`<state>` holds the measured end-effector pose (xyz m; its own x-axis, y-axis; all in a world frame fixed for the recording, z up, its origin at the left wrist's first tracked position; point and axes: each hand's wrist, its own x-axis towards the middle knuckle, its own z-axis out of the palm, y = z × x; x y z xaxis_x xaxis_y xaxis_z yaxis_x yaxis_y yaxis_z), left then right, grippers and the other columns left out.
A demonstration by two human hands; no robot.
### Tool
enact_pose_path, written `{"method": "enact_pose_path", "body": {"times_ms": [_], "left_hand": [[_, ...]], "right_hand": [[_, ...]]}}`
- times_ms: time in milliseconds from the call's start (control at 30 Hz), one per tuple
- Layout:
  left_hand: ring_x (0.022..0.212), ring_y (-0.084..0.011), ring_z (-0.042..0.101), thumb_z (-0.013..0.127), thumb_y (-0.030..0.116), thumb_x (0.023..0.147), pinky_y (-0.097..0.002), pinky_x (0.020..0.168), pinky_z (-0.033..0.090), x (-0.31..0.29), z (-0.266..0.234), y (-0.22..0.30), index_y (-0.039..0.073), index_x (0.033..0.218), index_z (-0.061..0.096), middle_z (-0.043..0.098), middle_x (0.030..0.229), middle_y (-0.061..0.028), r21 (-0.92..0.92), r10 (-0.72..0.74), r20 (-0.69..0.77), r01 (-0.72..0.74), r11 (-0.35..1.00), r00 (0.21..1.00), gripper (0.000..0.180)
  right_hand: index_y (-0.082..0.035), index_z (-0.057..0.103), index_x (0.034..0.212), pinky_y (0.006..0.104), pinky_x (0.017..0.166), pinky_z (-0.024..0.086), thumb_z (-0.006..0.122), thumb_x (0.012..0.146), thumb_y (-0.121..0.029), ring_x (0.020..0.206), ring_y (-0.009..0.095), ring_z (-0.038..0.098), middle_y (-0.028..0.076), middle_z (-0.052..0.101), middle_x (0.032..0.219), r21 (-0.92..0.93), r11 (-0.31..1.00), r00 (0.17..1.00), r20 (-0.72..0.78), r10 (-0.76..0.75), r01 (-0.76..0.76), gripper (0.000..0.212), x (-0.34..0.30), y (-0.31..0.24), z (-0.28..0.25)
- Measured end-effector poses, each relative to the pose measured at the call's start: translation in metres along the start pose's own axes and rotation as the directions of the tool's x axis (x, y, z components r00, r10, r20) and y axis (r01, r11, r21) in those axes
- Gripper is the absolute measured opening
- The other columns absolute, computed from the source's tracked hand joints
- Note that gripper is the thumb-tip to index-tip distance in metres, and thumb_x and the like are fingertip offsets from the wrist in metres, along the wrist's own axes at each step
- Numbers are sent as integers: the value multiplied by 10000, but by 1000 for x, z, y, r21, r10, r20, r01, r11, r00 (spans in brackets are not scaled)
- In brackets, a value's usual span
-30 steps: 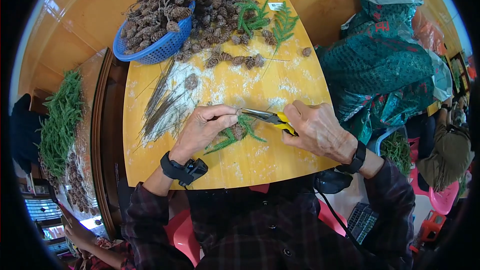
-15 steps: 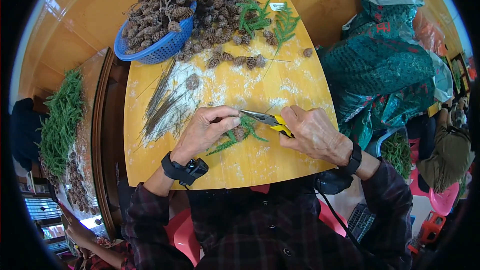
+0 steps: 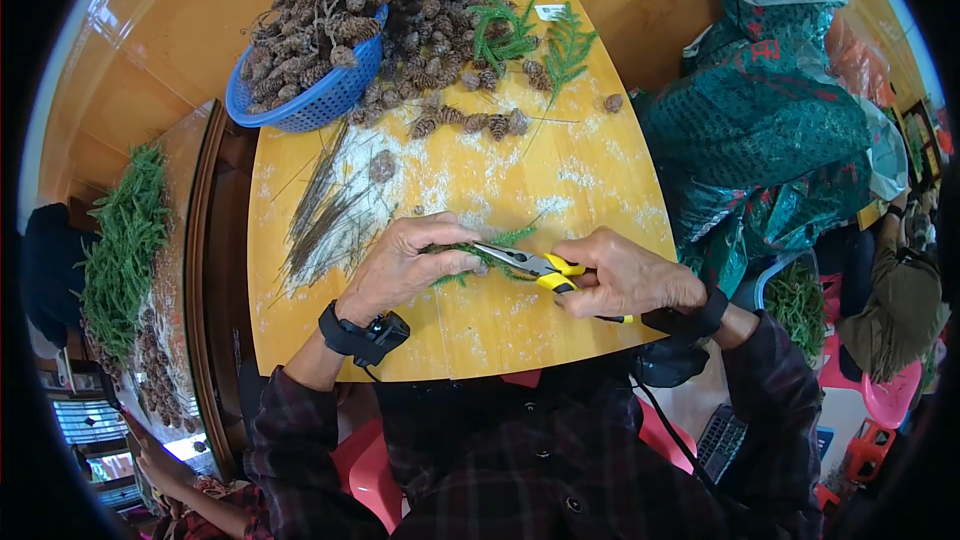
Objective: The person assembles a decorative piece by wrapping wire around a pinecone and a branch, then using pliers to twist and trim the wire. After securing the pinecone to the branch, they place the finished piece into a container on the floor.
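Note:
My right hand (image 3: 635, 275) is wrapped round the yellow-and-black handles of needle-nose pliers (image 3: 518, 258). Their grey jaws point left and end at the fingertips of my left hand (image 3: 408, 262). Between its thumb and fingers my left hand pinches a green artificial fir sprig (image 3: 515, 237), whose needled ends stick out on both sides of the pliers. Whether the jaws grip a wire there is too small to tell. Left of my left hand, thin dark wire stems (image 3: 325, 208) lie in a loose bundle on the yellow table (image 3: 560, 340).
A blue plastic basket (image 3: 312, 112) heaped with pine cones (image 3: 330, 10) stands at the far left, with loose cones beside it. More fir sprigs (image 3: 568, 50) lie at the back. Green plastic bags (image 3: 760, 140) bulge along the right. Another person's arm (image 3: 165, 470) shows at lower left.
My right hand has turned and lowered slightly, and the pliers tilt differently, with more handle showing. The sprig has rotated in my left hand; the cone seen at it before is now hidden.

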<state>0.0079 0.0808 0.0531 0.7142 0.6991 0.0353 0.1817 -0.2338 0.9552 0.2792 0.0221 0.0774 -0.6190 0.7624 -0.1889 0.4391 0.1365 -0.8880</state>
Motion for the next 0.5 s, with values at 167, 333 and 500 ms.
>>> {"method": "enact_pose_path", "body": {"times_ms": [167,333,500], "left_hand": [[745,-108,600,648,89,861,-246,667,465,0,4,8,-2,1034,669,660,833,-55,-86,-114,-3,113,990,993,196],[702,-112,611,644,62,847,-248,642,471,5,8,8,-23,988,665,659,813,-66,-52,-64,-73,60,997,995,166],[706,-131,617,653,43,826,-259,649,477,2,13,7,-28,972,670,653,810,-69,6,-58,-132,60,998,990,164]], "right_hand": [[3,571,889,249,572,392,638,776,-147,658,52,427,-15,478,700,145,981,991,54,120,-127,200,1,7,1],[12,568,874,234,608,415,646,763,-134,693,57,454,6,506,718,105,983,987,-46,156,-151,199,-7,-3,-1],[30,582,845,322,570,445,673,710,-254,604,166,528,123,550,656,22,996,985,-148,91,-89,327,-5,0,8]]}}
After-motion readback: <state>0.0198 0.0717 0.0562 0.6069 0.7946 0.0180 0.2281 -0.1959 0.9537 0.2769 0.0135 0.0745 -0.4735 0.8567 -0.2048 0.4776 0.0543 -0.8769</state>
